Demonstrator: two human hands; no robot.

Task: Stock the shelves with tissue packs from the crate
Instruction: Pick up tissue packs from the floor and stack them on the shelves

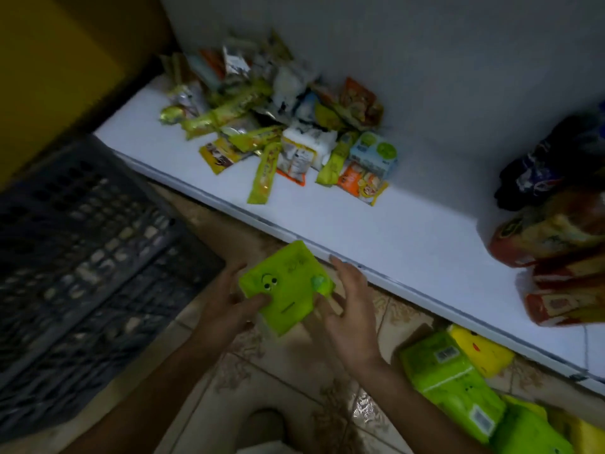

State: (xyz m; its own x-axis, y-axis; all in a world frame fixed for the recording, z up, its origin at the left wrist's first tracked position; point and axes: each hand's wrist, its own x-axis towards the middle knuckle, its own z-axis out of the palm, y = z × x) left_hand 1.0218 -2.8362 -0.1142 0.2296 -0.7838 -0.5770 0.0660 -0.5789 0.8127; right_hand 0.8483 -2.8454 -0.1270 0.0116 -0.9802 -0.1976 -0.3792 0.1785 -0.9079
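Note:
A bright green tissue pack (288,286) with a cartoon face is held just in front of the white shelf (376,224) edge. My left hand (226,303) grips its left side, thumb on top. My right hand (352,309) holds its right side with fingers relaxed and the thumb under the pack's edge. The dark plastic crate (85,257) stands on the floor at the left; its inside looks bare. More green tissue packs (451,385) and a yellow pack (481,352) lie on the level below the shelf at the lower right.
A pile of snack sachets and small packets (281,132) covers the back left of the shelf. Dark and red-brown bags (556,224) are stacked at the shelf's right end. A yellow wall panel (59,77) rises at the left. Patterned floor tiles (281,388) lie below.

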